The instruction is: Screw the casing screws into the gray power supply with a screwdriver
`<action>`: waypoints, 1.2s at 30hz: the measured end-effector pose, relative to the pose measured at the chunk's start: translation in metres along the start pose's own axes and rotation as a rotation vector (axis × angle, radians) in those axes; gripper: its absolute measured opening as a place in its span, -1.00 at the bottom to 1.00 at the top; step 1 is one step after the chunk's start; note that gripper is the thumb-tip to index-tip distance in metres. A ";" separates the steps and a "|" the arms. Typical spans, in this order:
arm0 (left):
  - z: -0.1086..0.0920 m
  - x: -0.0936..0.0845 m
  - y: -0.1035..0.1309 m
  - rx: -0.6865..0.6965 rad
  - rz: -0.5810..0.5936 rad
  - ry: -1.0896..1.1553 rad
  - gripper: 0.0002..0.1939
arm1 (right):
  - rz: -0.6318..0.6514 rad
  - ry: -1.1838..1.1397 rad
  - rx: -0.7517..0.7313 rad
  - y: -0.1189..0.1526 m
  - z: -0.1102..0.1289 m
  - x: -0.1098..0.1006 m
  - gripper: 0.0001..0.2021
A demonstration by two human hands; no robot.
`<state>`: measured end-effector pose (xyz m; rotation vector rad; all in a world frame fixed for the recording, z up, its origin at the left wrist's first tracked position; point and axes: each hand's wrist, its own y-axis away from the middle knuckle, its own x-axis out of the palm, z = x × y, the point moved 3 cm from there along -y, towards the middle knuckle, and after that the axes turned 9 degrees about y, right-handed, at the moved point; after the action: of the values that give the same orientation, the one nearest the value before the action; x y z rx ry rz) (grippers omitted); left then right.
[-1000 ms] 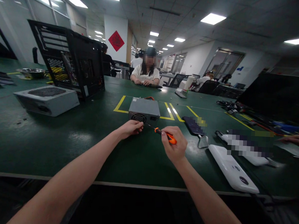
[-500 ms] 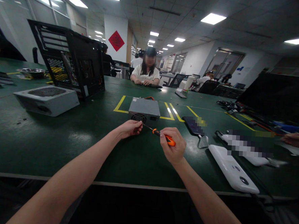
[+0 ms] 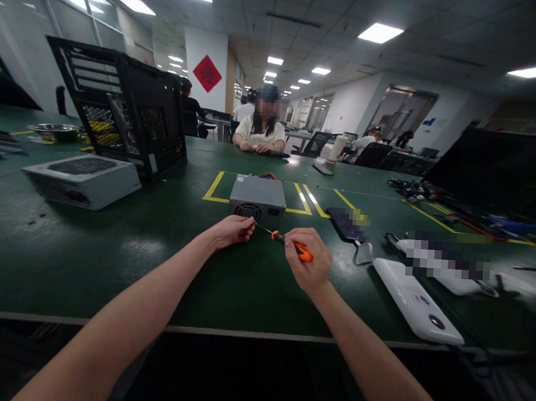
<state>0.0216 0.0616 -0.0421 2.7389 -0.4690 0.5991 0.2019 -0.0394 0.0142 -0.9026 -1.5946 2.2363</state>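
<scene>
In my right hand [image 3: 310,260] is a screwdriver [image 3: 303,252] with an orange and black handle, its thin shaft slanting up to the left. The shaft's tip reaches the fingers of my left hand [image 3: 234,230], which are pinched together; whatever small thing they hold there is hidden. Just behind my left hand a grey computer power supply [image 3: 258,191] sits on the green table [image 3: 153,290], its round fan grille and socket facing me. My left fingertips overlap the grille's lower edge in view; whether they touch it I cannot tell.
At left stand a second power supply [image 3: 82,180], a black computer case [image 3: 150,114] and a metal bowl [image 3: 56,132]. A phone [image 3: 346,224] and white devices [image 3: 418,303] with cables lie at right. Across the table sits a person [image 3: 260,133]; another person's hand shows at the right edge.
Both my hands and the screwdriver keep nearly the same pose; the whole view shifts slightly. At the right edge, the other person's hand has drawn back, and a dark thin object now shows there.
</scene>
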 end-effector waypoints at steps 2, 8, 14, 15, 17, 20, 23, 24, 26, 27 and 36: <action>0.000 0.000 0.000 -0.002 -0.001 -0.002 -0.81 | 0.001 -0.002 -0.003 0.000 0.000 0.000 -0.92; 0.000 0.001 0.001 -0.005 -0.009 -0.005 -0.81 | 0.006 -0.003 -0.012 0.001 -0.001 0.001 -0.91; 0.001 0.001 0.000 -0.018 -0.006 -0.002 -0.81 | 0.016 -0.020 -0.047 0.002 0.001 0.002 -0.88; 0.001 0.001 0.000 -0.019 -0.006 0.000 -0.82 | 0.021 -0.019 -0.054 0.002 0.001 0.003 -0.88; 0.002 0.000 -0.001 -0.019 -0.005 0.009 -0.82 | 0.038 -0.011 -0.071 0.003 0.002 0.003 -0.87; 0.003 -0.001 -0.002 -0.013 -0.004 0.035 -0.83 | 0.082 0.001 -0.099 0.003 0.005 0.005 -0.86; 0.001 -0.001 -0.001 0.008 -0.010 0.078 -0.84 | 0.110 0.003 -0.122 0.003 0.007 0.007 -0.87; 0.000 -0.001 -0.001 0.020 -0.014 0.097 -0.84 | 0.112 0.001 -0.125 0.003 0.008 0.007 -0.86; -0.004 0.002 0.001 0.054 -0.025 0.146 -0.83 | 0.114 -0.001 -0.116 0.003 0.009 0.007 -0.85; -0.007 0.003 0.003 0.076 -0.032 0.174 -0.83 | 0.116 -0.003 -0.105 0.004 0.009 0.008 -0.85; -0.021 0.012 0.010 0.250 -0.085 0.350 -0.83 | 0.223 -0.024 -0.031 0.007 0.012 0.016 -0.73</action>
<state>0.0214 0.0573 -0.0161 2.7748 -0.2031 1.1548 0.1837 -0.0427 0.0047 -1.1161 -1.6139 2.3824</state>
